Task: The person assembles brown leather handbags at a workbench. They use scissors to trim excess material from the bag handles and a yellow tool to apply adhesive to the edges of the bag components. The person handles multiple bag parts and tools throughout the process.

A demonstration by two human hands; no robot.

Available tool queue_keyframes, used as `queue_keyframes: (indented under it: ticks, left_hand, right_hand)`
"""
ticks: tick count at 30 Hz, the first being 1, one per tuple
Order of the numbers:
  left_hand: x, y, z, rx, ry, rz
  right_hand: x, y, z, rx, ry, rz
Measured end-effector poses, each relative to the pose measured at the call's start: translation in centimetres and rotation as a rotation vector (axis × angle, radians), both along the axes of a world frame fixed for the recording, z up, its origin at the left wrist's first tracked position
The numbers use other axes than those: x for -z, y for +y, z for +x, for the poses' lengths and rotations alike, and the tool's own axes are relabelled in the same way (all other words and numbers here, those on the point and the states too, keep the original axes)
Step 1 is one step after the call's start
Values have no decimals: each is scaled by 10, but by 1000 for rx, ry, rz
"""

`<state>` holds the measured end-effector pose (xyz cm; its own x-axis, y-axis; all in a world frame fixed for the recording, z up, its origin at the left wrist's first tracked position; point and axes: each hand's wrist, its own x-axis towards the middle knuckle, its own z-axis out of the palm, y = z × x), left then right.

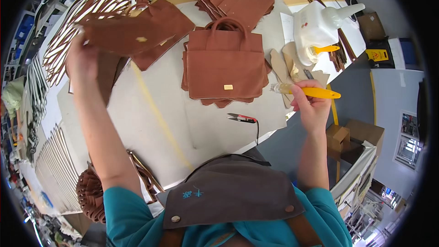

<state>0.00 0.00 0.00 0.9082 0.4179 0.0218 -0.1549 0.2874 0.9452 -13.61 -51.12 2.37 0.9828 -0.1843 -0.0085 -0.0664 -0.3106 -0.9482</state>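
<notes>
At the left, my left hand (83, 61), smeared by motion, grips one end of a brown leather bag panel (121, 34) with a small gold plate on it. The panel is lifted over another brown bag panel (171, 23). On my right, my right hand (313, 107) pinches a brush (322, 92) by its yellow handle. Its pale bristles point left, toward the middle stack. That stack (225, 71) of brown bag panels has looped handles at the top and a gold plate on the uppermost piece. Red and black thread snips (242, 118) lie below it.
A white bottle (315, 27) with a long nozzle stands back right, a second yellow-handled brush (325, 49) against it. More brown panels (238, 0) are piled behind the middle stack. White-edged brown strips (87, 23) spread over the far left. Cardboard boxes (352, 139) stand beyond the table's right edge.
</notes>
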Motion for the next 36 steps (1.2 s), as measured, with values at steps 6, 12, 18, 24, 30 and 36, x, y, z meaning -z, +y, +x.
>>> queue_keyframes:
  ticks: [6,12,18,24,30,36]
  left_hand:
    - [-52,-36,-40,63,231,698]
    - [85,-86,1,224,549,734]
    - [110,-138,-12,83,304,312]
    - [133,-111,-29,-76,200,452]
    - [155,-97,-27,15,327,737]
    - [118,-175,-46,289,431,817]
  right_hand:
    - [13,11,10,-40,50,85]
    - [1,17,13,-57,8,74]
    - [6,1,10,20,8,32]
    - [11,7,11,3,-12,111]
    - [16,8,16,-5,-54,153]
    - [19,9,17,41,-161,131]
